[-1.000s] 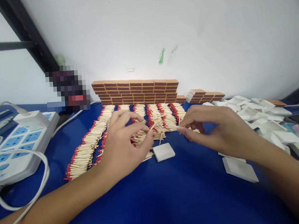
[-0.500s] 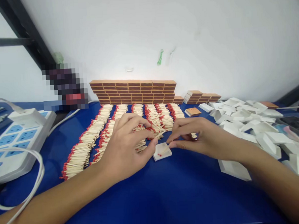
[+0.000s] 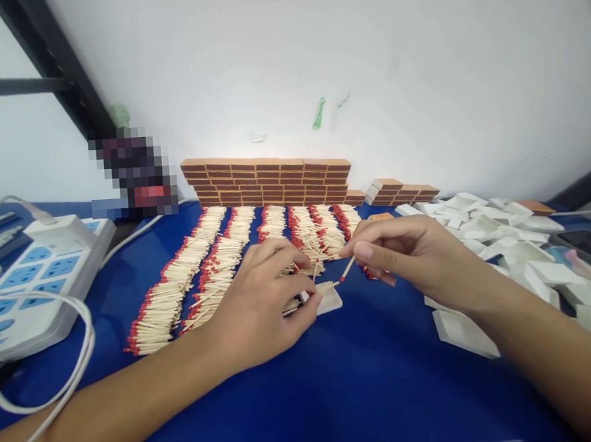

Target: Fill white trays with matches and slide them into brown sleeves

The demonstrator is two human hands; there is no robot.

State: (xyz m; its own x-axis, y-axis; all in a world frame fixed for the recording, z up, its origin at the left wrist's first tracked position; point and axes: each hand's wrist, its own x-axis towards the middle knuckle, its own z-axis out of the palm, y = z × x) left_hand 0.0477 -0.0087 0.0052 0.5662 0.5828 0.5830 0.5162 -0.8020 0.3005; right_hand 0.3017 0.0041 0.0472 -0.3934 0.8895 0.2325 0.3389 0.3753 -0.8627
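Note:
A small white matchbox tray (image 3: pixel 332 303) lies on the blue table, with a few matches in it or across its rim. My left hand (image 3: pixel 275 299) is closed at the tray's left side, thumb and index finger at its edge, covering part of it. Just right of and above the tray, my right hand (image 3: pixel 402 254) pinches one match (image 3: pixel 348 268), its red head pointing down and left. Behind my hands, long rows of red-tipped matches (image 3: pixel 172 288) run away toward the wall. The right hand partly hides an orange matchbox (image 3: pixel 381 216).
Stacked matchboxes (image 3: pixel 268 182) form a low wall at the back, with a smaller stack (image 3: pixel 398 191) to their right. Many white trays (image 3: pixel 496 235) are heaped on the right, a phone (image 3: pixel 587 246) beyond. A power strip (image 3: pixel 43 276) with white cables (image 3: pixel 76 328) sits on the left.
My right hand has lifted slightly away from the tray and now shows a match in its pinch. My left hand has moved slightly down and right, over the tray's left edge.

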